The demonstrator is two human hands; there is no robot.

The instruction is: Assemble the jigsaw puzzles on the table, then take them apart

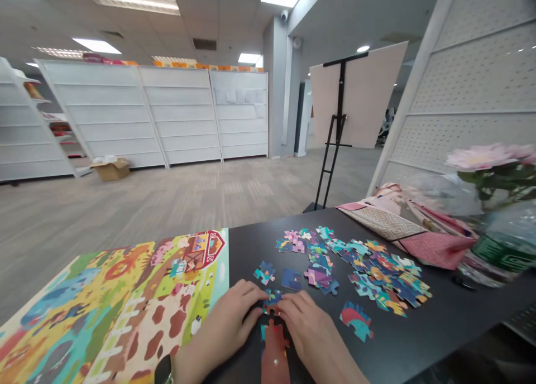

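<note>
My left hand (pixel 224 331) and my right hand (pixel 304 331) lie on the black table (pixel 247 244), fingertips meeting on a small blue and orange jigsaw piece (pixel 272 301). Below it, a joined reddish-brown section of puzzle (pixel 274 356) runs toward me, partly under my fingers. Loose colourful pieces (pixel 368 272) lie heaped to the right, with several separate ones (pixel 318 275) near my fingers. A large farm-scene picture board (pixel 117 306), showing a barn and cow-spot patterns, lies left of my left hand.
A dark watch (pixel 163 370) sits on my left wrist. A pink patterned cloth (pixel 419 230), a plastic water bottle (pixel 500 250) and pink flowers (pixel 481 158) stand at the right of the table. Beyond its far edge are an easel (pixel 339 110), white shelving (pixel 151 116) and a cardboard box (pixel 111 169).
</note>
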